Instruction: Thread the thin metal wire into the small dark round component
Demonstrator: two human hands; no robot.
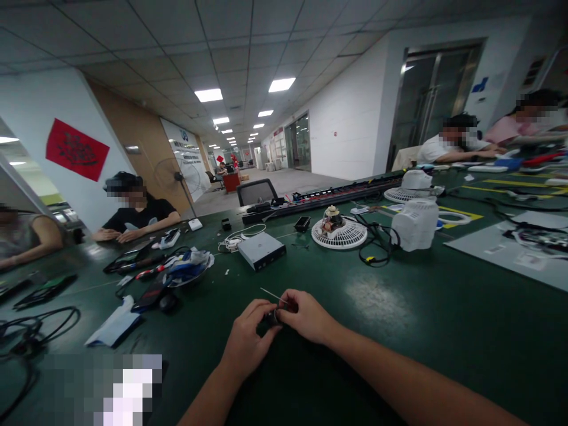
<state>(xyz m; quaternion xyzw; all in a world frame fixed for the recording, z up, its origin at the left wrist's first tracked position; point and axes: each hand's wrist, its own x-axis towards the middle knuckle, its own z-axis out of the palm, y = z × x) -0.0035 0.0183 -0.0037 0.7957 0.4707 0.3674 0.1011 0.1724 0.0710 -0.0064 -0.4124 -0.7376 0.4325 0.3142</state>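
Both hands meet above the green table point(213, 367). My left hand point(246, 337) pinches a small dark, rounded part point(271, 318) between thumb and fingers. My right hand point(310, 316) is closed with its fingertips against the same part. A thin metal rod point(271, 294), perhaps a screwdriver shaft, sticks out to the left from the right fingers; its other end is hidden in that hand. Just beyond the hands lies a silver optical drive point(261, 249). Farther right, a white round fan grille point(339, 234) carries an exposed motor point(332, 220).
At left are a blue cloth bundle point(189, 264), a light-blue packet point(114, 324), a mouse point(168, 303) and black cables point(39, 325). A white plastic housing point(416, 225) and a grey board point(501, 248) lie at right. Several people sit around the table.
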